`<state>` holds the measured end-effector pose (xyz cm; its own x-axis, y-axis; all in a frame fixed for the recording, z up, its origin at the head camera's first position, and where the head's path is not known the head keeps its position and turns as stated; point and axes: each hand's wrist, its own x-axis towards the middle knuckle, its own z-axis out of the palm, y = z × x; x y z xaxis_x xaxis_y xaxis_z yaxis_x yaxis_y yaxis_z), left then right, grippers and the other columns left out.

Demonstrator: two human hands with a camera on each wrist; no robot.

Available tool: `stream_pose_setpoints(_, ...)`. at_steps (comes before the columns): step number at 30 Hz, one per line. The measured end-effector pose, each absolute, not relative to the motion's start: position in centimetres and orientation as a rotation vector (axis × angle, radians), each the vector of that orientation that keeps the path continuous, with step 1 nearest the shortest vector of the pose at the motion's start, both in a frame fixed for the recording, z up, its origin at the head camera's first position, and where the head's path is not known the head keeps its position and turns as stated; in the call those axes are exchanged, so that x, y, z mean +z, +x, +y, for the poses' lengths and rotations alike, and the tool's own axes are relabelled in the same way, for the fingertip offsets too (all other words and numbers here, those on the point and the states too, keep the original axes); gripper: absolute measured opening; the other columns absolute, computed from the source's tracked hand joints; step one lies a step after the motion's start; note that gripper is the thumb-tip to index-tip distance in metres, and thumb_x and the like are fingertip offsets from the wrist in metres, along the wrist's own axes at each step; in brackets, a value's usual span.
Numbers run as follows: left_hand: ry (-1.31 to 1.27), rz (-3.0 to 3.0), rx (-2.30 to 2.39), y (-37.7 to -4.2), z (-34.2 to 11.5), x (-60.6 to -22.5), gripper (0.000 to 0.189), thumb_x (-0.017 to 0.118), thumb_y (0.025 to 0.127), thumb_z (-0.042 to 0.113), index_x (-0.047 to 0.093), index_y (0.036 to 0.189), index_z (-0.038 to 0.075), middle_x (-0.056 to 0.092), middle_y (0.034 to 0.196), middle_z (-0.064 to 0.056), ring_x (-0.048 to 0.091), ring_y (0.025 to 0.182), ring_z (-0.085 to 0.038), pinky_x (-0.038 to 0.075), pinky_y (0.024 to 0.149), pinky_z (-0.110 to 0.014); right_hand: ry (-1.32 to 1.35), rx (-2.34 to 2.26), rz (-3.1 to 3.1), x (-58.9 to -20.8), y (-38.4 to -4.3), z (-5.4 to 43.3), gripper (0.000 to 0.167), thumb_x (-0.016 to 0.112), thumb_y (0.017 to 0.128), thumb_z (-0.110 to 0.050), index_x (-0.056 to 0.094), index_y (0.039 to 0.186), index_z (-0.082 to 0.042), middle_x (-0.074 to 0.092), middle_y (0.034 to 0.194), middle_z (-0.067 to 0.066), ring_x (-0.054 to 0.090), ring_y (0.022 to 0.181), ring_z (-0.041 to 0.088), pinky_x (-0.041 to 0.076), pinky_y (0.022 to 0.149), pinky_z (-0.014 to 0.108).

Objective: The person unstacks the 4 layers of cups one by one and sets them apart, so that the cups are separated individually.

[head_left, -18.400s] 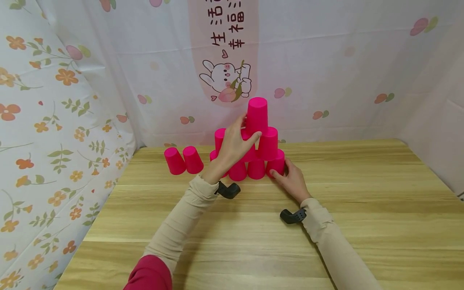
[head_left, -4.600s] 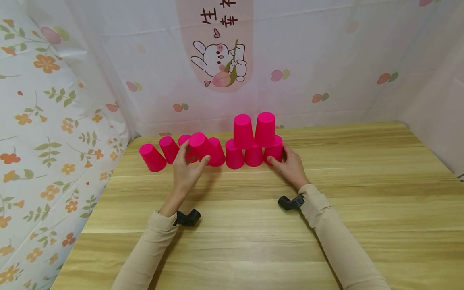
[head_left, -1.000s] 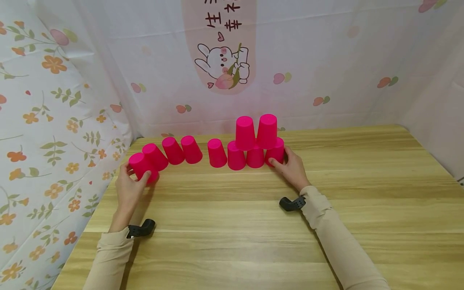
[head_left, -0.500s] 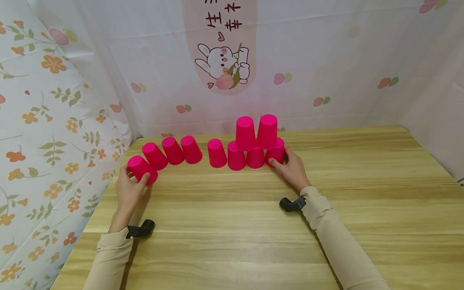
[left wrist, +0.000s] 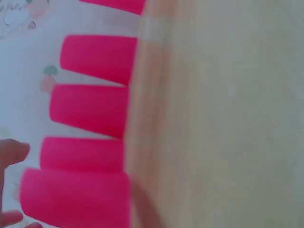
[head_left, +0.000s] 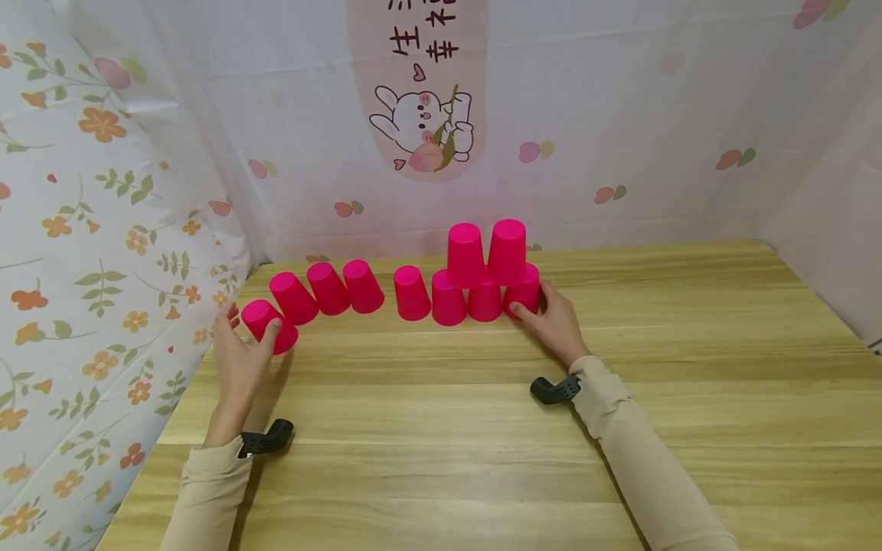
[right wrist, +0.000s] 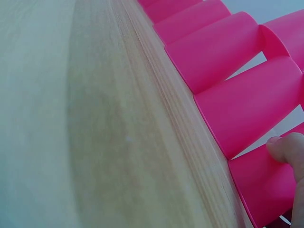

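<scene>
At the left of the table, a pink cup (head_left: 269, 327) stands upside down. My left hand (head_left: 240, 360) is around it with spread fingers; in the left wrist view the thumb (left wrist: 13, 152) is clear of the cup (left wrist: 75, 197). Far to the right, my right hand (head_left: 553, 325) holds the end cup (head_left: 522, 291) of the bottom row, its thumb (right wrist: 285, 147) on the front. Two cups, a left one (head_left: 465, 256) and a right one (head_left: 507, 252), sit on that row. Under them stand a middle cup (head_left: 485, 303) and a left cup (head_left: 449, 300).
Another upside-down cup (head_left: 412, 294) touches or nearly touches the row's left end. Three more cups stand left of it: one (head_left: 364, 288), one (head_left: 328, 289) and one (head_left: 294, 299). A printed cloth (head_left: 620, 115) hangs behind the wooden table (head_left: 413, 428).
Over the longer span, the stack lost its top cup and left-hand cups, and the left row grew. In the last second the left hand lowered a cup and loosened its fingers; the right hand stayed.
</scene>
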<state>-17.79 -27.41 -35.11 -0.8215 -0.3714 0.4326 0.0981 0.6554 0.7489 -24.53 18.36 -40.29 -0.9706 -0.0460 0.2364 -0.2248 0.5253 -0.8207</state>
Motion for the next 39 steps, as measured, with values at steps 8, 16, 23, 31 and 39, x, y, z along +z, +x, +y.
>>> stream_pose_setpoints(8,0.041,-2.153,-1.046,-18.0,-24.6,-32.9,0.053,0.067,0.081,0.012,0.046,0.126,-0.006,0.048,0.124,-0.022,0.041,0.114,-0.034,0.036,0.093,-0.053,0.228,1.421,-2.579,-40.4,-24.6,18.4,0.058,0.066,0.085,-0.031,0.044,0.129,-0.001,0.056,0.120,0.016,0.052,0.108,0.030,0.043,0.092,0.043)
stream_pose_setpoints(16,-0.047,-2.060,-0.965,-18.3,-22.6,-32.0,0.040,0.061,0.081,0.003,0.053,0.118,-0.006,0.052,0.118,-0.021,0.042,0.114,-0.030,0.031,0.096,-0.041,0.233,1.431,-2.584,-40.2,-24.4,18.1,0.054,0.065,0.085,-0.029,0.046,0.125,0.001,0.057,0.117,0.018,0.054,0.104,0.031,0.044,0.089,0.044)
stream_pose_setpoints(23,-0.142,-2.059,-1.003,-18.5,-21.1,-31.9,0.035,0.058,0.081,-0.001,0.055,0.115,-0.007,0.056,0.113,-0.021,0.047,0.102,-0.033,0.038,0.080,-0.042,0.232,1.443,-2.581,-40.1,-24.4,18.2,0.054,0.066,0.085,-0.030,0.046,0.126,0.001,0.056,0.117,0.018,0.053,0.105,0.031,0.043,0.090,0.044)
stream_pose_setpoints(31,-0.251,-2.118,-1.154,-19.0,-19.1,-31.7,0.036,0.061,0.082,-0.001,0.057,0.118,-0.003,0.057,0.116,-0.017,0.050,0.109,-0.025,0.042,0.091,-0.051,0.240,1.427,-2.565,-40.2,-24.4,18.3,0.055,0.065,0.085,-0.031,0.046,0.126,0.001,0.057,0.116,0.018,0.054,0.103,0.031,0.045,0.088,0.044)
stream_pose_setpoints(39,-0.410,-2.143,-1.204,-19.8,-16.4,-31.9,0.036,0.063,0.082,-0.002,0.055,0.117,-0.007,0.056,0.114,-0.021,0.052,0.107,-0.032,0.045,0.087,-0.052,0.239,1.425,-2.564,-40.2,-24.4,18.3,0.054,0.066,0.085,-0.029,0.047,0.125,0.000,0.058,0.115,0.017,0.055,0.103,0.030,0.044,0.087,0.043)
